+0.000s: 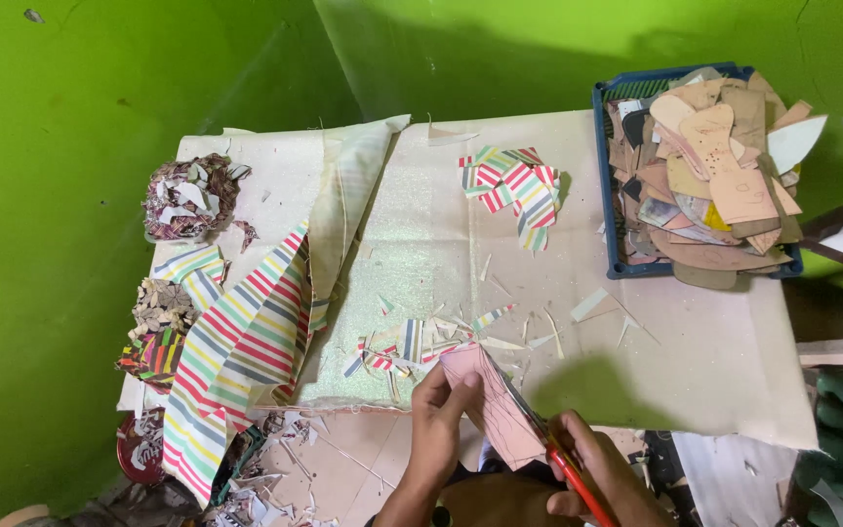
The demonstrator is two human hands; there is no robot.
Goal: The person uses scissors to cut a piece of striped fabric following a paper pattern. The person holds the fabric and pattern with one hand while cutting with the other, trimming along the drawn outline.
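Observation:
My left hand [436,415] pinches a pale pink piece of sheet material [495,405] at the table's near edge. My right hand [602,468] grips red-handled scissors [563,461], whose blades sit against the right edge of the pink piece. Just beyond the pink piece lie several striped and white offcuts [407,346] on a glittery pale sheet [421,244].
A long striped fabric sheet [246,342] drapes over the table's left side. Cut striped shapes [514,185] sit at the far middle. A blue crate [605,185] of tan and brown cutouts stands far right. Piles of small cut pieces [187,195] lie far left. Green walls surround.

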